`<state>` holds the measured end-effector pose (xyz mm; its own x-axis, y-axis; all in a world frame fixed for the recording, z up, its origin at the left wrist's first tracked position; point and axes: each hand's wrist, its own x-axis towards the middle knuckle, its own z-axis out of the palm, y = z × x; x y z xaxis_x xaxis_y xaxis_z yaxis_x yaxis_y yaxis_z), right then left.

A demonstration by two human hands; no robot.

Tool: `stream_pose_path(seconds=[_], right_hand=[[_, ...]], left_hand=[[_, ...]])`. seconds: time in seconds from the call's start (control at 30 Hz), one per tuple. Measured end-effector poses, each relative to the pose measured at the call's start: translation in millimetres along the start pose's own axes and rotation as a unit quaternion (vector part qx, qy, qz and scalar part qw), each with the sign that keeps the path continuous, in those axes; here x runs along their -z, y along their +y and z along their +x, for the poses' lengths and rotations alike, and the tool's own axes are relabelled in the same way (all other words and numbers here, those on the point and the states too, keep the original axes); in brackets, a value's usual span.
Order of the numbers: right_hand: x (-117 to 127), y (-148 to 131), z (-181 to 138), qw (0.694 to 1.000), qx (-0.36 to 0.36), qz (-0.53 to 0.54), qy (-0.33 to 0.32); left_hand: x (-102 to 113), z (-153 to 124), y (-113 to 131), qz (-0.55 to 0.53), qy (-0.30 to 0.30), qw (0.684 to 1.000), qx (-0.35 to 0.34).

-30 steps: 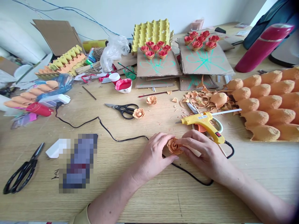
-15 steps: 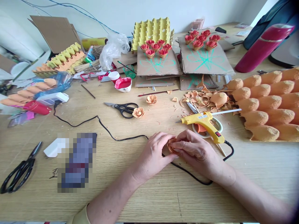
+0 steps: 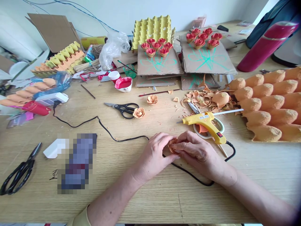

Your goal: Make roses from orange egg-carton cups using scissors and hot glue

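Both hands meet at the middle of the wooden table point(image 3: 150, 194) around a small orange paper rose point(image 3: 171, 146). My left hand point(image 3: 154, 155) grips its left side with thumb and fingers. My right hand point(image 3: 196, 152) cups over its top and right side, hiding most of the flower. A yellow glue gun point(image 3: 205, 123) lies just behind my right hand, and its black cord point(image 3: 110, 133) runs under both hands. Two finished orange roses, one by the scissors point(image 3: 139, 112) and one farther back point(image 3: 152, 99), lie behind.
Black scissors point(image 3: 123, 108) lie near the middle, and another pair point(image 3: 20, 171) at the left edge. An orange egg tray point(image 3: 268, 106) fills the right. Cut scraps point(image 3: 202, 100), a red paint bowl point(image 3: 123, 84), cardboard with red flowers point(image 3: 157, 59) and a yellow egg tray point(image 3: 151, 29) stand behind.
My right hand has closed over the top of the rose, which showed plainly between the hands a second ago. The left hand has stayed in place.
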<state>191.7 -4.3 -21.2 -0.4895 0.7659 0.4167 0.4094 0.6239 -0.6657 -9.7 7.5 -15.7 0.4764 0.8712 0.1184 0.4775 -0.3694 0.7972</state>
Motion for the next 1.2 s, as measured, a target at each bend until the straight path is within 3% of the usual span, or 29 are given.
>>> stream_pose_path(seconds=[0.3, 0.5, 0.77, 1.2], right_hand=[[2, 0, 2, 1.000, 0.005, 0.016, 0.005], [14, 0, 0, 0.994, -0.033, -0.041, 0.097], [4, -2, -1, 1.000, -0.014, -0.002, 0.008], [-2, 1, 1, 1.000, -0.005, 0.023, 0.000]], left_hand=[[0, 0, 0, -0.001, 0.007, 1.000, -0.003], [-1, 0, -1, 0.016, 0.003, 1.000, -0.010], [0, -1, -2, 0.022, 0.000, 1.000, -0.019], [-1, 0, -1, 0.013, 0.004, 1.000, -0.009]])
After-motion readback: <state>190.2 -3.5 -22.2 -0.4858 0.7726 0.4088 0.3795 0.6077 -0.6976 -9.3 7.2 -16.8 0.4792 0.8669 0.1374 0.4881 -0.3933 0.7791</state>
